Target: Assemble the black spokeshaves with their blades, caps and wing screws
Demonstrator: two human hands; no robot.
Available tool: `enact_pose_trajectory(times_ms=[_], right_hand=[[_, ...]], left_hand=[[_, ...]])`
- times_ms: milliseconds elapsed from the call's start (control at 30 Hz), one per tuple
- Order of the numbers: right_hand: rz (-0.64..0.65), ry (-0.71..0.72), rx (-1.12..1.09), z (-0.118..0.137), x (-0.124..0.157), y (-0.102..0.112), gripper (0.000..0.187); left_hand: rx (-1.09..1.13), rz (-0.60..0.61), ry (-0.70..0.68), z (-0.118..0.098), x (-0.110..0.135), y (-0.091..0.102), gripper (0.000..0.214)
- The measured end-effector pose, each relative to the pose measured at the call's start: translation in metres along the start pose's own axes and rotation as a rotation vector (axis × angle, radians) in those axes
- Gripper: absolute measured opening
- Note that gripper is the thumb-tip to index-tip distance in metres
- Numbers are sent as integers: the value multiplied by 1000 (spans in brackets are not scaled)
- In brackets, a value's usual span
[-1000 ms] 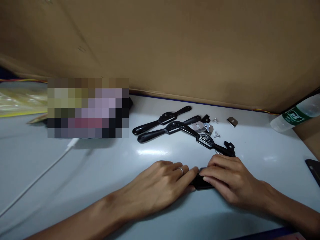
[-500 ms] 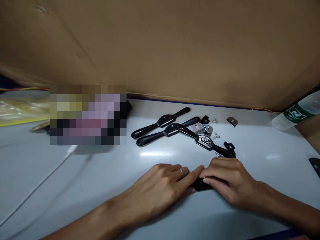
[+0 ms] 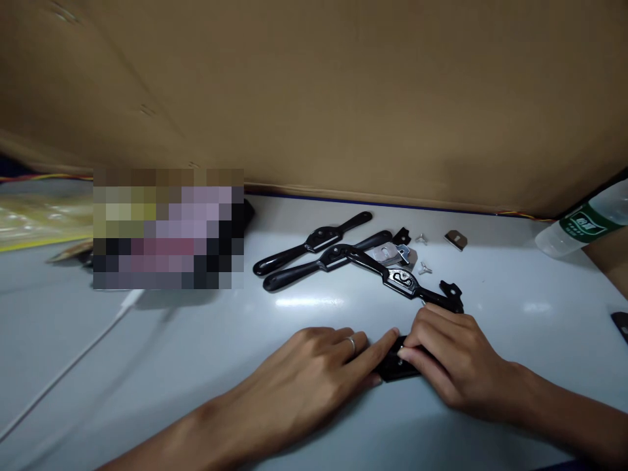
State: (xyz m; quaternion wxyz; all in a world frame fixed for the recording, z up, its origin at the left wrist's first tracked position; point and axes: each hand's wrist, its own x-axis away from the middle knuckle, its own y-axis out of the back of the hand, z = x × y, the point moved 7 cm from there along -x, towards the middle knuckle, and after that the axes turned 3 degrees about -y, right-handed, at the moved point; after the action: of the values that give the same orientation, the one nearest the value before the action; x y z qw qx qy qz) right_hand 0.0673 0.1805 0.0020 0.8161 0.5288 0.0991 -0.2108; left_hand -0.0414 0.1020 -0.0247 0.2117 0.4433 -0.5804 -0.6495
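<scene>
Close to me on the table lies a black spokeshave (image 3: 392, 369), its handles mostly covered by my hands. My left hand (image 3: 324, 363), with a ring on one finger, is closed over its left end, the index finger stretched along the body. The thumb and fingers of my right hand (image 3: 454, 356) pinch a small silvery screw (image 3: 401, 353) at the middle of the body. Just beyond my right hand rests another spokeshave body (image 3: 402, 280), overlapping a second one (image 3: 297, 271). A third body (image 3: 282, 260) lies behind them.
Wing screws (image 3: 424, 267), a blade (image 3: 456, 240), stacked blades (image 3: 385, 252) and black cap pieces (image 3: 450, 288) lie beyond my hands. A water bottle (image 3: 583, 222) leans at the right. At the left are a pixelated object (image 3: 167, 235) and a white cable (image 3: 73, 366). Cardboard (image 3: 314, 91) rises behind.
My right fingers have shifted slightly at the screw, and more of the spokeshave's middle shows. My left hand keeps its hold. The whole view has moved a little.
</scene>
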Motion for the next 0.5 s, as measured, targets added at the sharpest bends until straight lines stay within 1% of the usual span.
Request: enact_pose_trajectory(times_ms=[100, 233, 500], right_hand=[[17, 43, 128, 7, 2, -3, 27], [-5, 87, 264, 14, 4, -5, 30], [-64, 18, 339, 9, 5, -8, 30]], left_hand=[[0, -3, 0, 0, 0, 1, 39], [2, 13, -2, 1, -1, 0, 36], [-16, -9, -4, 1, -2, 0, 35]])
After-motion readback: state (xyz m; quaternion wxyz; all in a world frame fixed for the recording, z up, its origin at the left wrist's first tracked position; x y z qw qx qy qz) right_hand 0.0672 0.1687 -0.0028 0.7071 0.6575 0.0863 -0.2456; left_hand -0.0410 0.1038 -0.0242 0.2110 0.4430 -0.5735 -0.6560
